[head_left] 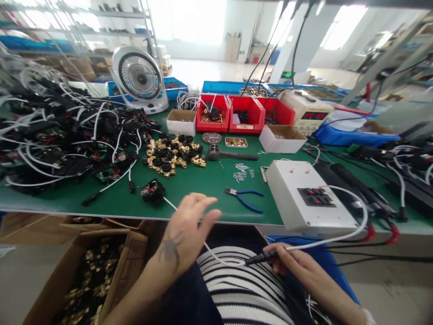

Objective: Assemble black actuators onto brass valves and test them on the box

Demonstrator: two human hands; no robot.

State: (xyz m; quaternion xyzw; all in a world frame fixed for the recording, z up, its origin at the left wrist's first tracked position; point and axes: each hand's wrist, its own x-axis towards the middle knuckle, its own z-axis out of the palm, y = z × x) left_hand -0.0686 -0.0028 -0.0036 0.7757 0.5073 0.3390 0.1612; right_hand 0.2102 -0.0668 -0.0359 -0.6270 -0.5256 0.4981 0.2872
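My right hand (287,260) is closed around a black cable connector (262,257) in front of my body. From it one white cable arcs up to the terminals on a white test box (306,194). Another thin white cable (216,258) leads left, passing by my left hand, to a small black unit (153,192) with exposed circuitry on the bench. My left hand (191,221) is raised near the bench's front edge, thumb and fingers apart, with nothing between them. Blue-handled cutting pliers (245,198) lie on the green bench mat (203,194) just beyond it.
Black cabled units (67,135) are heaped at the left. Brass fittings (174,153), a black hammer (233,155) and small metal clips (241,171) lie mid-bench. Red bins (245,115), a fan (140,76) and a power supply (306,108) stand behind. A carton (117,271) sits below left.
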